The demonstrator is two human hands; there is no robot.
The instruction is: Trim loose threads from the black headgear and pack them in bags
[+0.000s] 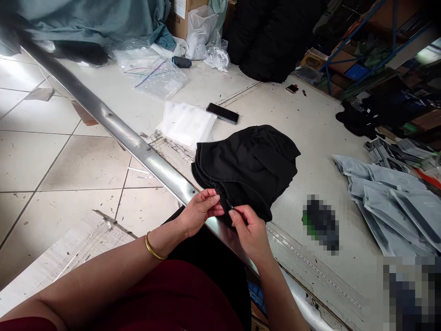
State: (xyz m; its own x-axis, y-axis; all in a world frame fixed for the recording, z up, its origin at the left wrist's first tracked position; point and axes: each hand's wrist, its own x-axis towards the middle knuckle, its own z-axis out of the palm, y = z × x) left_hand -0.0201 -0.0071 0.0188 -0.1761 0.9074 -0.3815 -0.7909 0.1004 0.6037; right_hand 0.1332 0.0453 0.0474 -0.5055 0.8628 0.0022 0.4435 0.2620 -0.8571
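A black fabric garment [244, 161] lies bunched in folds at the table's near edge, its front part hanging over the metal edging. My left hand [201, 212] pinches the near edge of this fabric between thumb and fingers. Close beside it, my right hand [251, 230] is closed in a pinch on the same edge. A tiny pale glint shows at the right fingertips, too small to name. Both hands are just above the metal edging.
A phone [223, 113] and white plastic sheets [188, 123] lie beyond the garment. Clear bags [161, 76] are farther back. Grey packets [396, 202] pile up at the right. Along the near edge runs a ruler strip [313, 264]. The metal edging [131, 138] borders the tiled floor [82, 156].
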